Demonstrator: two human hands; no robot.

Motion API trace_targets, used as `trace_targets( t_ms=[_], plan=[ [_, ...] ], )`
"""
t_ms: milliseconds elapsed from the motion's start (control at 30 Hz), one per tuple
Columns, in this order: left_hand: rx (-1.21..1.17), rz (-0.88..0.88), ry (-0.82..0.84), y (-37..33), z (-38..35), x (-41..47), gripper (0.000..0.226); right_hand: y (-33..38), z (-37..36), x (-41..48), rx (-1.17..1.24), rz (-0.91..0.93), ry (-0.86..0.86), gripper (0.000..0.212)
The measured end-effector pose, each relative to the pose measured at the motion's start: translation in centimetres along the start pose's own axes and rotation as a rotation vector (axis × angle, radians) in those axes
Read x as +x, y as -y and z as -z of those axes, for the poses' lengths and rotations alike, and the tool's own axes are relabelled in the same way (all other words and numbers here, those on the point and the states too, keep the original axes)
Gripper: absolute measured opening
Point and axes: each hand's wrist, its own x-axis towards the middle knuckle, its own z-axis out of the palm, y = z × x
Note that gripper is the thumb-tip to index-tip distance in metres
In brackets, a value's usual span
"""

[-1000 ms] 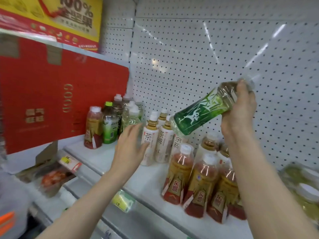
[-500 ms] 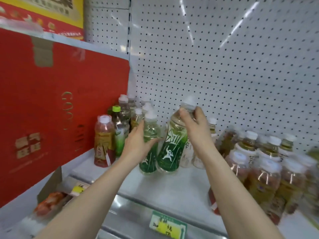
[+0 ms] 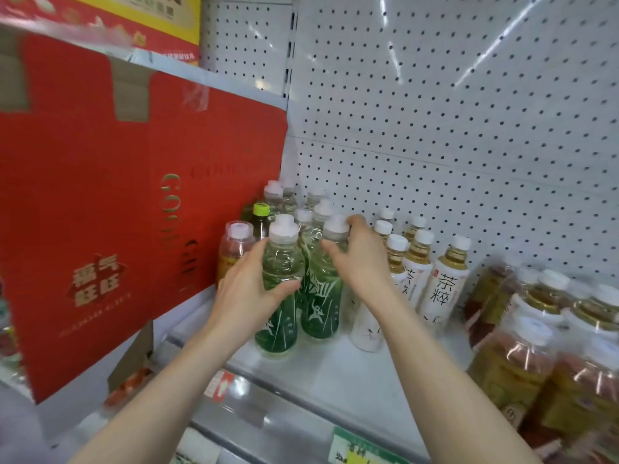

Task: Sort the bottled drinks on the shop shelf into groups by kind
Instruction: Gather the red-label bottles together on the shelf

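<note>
Two green-labelled bottles with white caps stand upright side by side at the front of the white shelf. My left hand grips the left green bottle around its middle. My right hand holds the right green bottle at its shoulder, fingers curled near the cap. More bottles of the same clear green kind crowd behind them. White-labelled tea bottles stand to the right.
A big red carton walls off the left. A red-labelled bottle and a lime-capped bottle stand beside it. Amber bottles with red labels fill the right. Pegboard backs the shelf. Price tags line the front rail.
The green bottle in my right hand came down from a tilt in the air and now stands on the shelf beside the one my left hand took hold of.
</note>
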Motion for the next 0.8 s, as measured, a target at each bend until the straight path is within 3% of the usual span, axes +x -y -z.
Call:
trace_targets(
  t_ms=[367, 600, 800],
  plan=[
    [0.045, 0.020, 0.013, 0.0, -0.5, 0.0, 0.090, -0.4, -0.4, 2.9, -0.151, -0.093, -0.055, 0.041],
    [-0.007, 0.008, -0.028, -0.1, 0.3, -0.4, 0.086, -0.3, 1.5, 4.1, -0.371, -0.068, 0.058, 0.042],
    [0.024, 0.028, -0.033, 0.8, 1.1, -0.2, 0.089, -0.1, 0.0, 5.1, -0.307, -0.045, 0.050, 0.041]
  ],
)
